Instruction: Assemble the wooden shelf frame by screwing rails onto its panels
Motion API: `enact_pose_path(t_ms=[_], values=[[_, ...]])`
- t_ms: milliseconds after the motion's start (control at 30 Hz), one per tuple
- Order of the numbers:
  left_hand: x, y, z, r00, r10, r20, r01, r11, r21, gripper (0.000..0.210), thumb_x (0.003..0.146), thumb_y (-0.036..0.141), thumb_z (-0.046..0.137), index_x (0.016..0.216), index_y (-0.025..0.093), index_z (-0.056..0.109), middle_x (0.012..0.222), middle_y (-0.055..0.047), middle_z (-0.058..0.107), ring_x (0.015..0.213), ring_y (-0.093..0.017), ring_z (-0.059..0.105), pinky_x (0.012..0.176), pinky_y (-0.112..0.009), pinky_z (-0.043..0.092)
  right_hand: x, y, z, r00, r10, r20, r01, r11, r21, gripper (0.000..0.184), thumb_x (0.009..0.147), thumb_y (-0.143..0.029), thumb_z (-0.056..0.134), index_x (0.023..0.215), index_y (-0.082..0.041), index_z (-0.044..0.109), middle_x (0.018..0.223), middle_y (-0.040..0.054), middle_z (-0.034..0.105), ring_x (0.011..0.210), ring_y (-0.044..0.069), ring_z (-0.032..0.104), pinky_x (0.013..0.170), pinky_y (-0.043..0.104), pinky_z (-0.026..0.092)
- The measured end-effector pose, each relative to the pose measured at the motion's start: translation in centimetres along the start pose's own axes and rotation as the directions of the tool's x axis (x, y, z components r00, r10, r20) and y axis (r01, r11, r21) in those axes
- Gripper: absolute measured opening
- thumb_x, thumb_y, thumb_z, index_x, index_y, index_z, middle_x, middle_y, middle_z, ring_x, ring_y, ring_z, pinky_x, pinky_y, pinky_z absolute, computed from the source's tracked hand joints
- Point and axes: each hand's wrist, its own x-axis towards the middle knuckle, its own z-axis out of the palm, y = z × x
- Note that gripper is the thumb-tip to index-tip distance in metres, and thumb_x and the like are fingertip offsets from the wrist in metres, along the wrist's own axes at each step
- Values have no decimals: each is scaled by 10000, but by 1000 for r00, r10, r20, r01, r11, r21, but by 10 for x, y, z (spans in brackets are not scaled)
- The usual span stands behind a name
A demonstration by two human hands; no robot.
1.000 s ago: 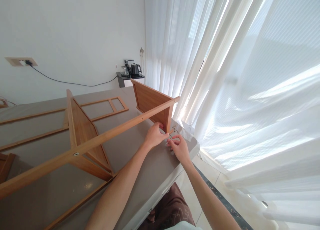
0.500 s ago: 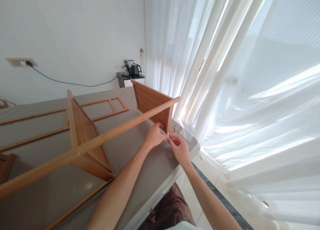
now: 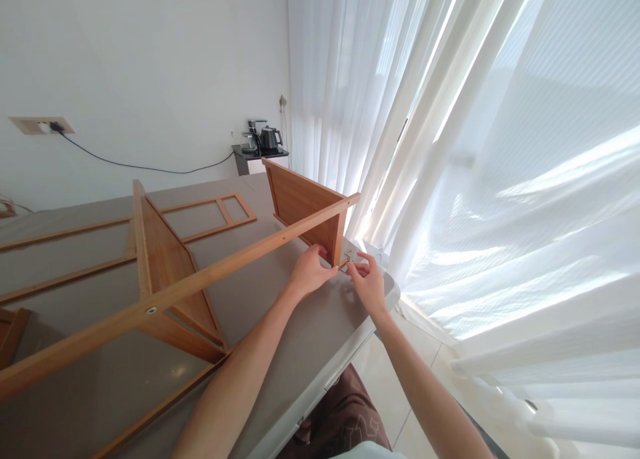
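A partly joined wooden frame stands on the table, made of a long rail (image 3: 240, 256) with upright wooden panels. My left hand (image 3: 313, 272) grips the lower corner of the right-end panel (image 3: 305, 196), its thumb by the bottom edge and some fingers hidden behind the wood. Just right of that corner is my right hand (image 3: 369, 282), open, thumb and forefinger apart beside small metal screws (image 3: 349, 255) on the tabletop. I see nothing held in it.
A ladder-like wooden side frame (image 3: 220, 212) lies flat on the grey table (image 3: 280, 326) behind the middle panel (image 3: 167, 246). White curtains (image 3: 450, 179) hang along the right. A kettle (image 3: 271, 138) and coffee maker (image 3: 253, 139) stand on a small cabinet at the back.
My right hand has moved right, away from the panel's lower corner, and its fingers have spread near the screws. My left hand stays at the corner.
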Motion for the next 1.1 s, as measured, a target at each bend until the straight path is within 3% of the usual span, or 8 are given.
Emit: enact_pose_path(t_ms=[167, 333, 467, 567, 767, 967, 1100], values=[[0, 1, 0, 1000, 1, -4, -1, 1000, -3, 333, 720, 336, 803, 978, 205, 637, 1073, -66, 743, 888, -227, 723, 741, -303, 548, -2, 11, 0, 997, 35, 69, -36, 999, 10, 328, 889, -511, 560, 999, -231, 690, 940, 76, 765, 838, 247, 746, 703, 368, 601], [0, 4, -1, 1000, -12, -4, 12, 1000, -11, 339, 720, 332, 803, 983, 209, 626, 1074, -48, 743, 783, -194, 720, 730, -305, 538, -11, 13, 0, 993, 24, 112, -15, 997, -80, 262, 827, -459, 635, 937, -244, 738, 810, 27, 751, 703, 229, 713, 753, 397, 567], [0, 5, -3, 1000, -24, 4, 24, 1000, -13, 321, 722, 320, 802, 962, 208, 620, 1057, -44, 744, 737, -181, 716, 714, -302, 534, -20, 9, 2, 993, -7, 119, 22, 992, -124, 248, 809, -488, 664, 809, -256, 750, 836, 35, 743, 754, 238, 692, 830, 407, 530], [0, 5, -3, 1000, -30, 10, 30, 999, -13, 320, 722, 321, 804, 960, 210, 620, 1062, -47, 745, 746, -184, 716, 715, -301, 532, -25, 7, 4, 987, 16, 158, 0, 995, -99, 257, 841, -500, 635, 830, -257, 718, 812, 20, 750, 731, 229, 707, 786, 381, 534], [0, 3, -2, 1000, -25, 15, 26, 1000, -11, 328, 719, 319, 801, 975, 213, 627, 1065, -50, 744, 792, -197, 719, 702, -295, 532, -31, 0, 7, 967, 68, 247, -85, 994, 62, 377, 847, -566, 629, 1049, -261, 539, 814, 13, 770, 690, 226, 737, 515, 284, 496], [1, 3, -2, 1000, -23, 16, 23, 1000, -3, 345, 714, 326, 801, 983, 202, 625, 1082, -65, 744, 783, -199, 721, 690, -295, 536, -35, -5, 10, 974, -11, 227, -18, 992, 122, 361, 817, -524, 655, 1025, -235, 602, 965, 62, 764, 856, 222, 745, 662, 304, 574], [1, 4, -4, 1000, -22, 20, 22, 1000, -5, 330, 722, 324, 794, 976, 202, 623, 1072, -63, 748, 758, -191, 720, 697, -297, 539, -35, -8, 11, 985, -67, 158, 63, 998, 31, 291, 812, -472, 674, 985, -239, 665, 910, 47, 755, 798, 209, 707, 729, 334, 562]])
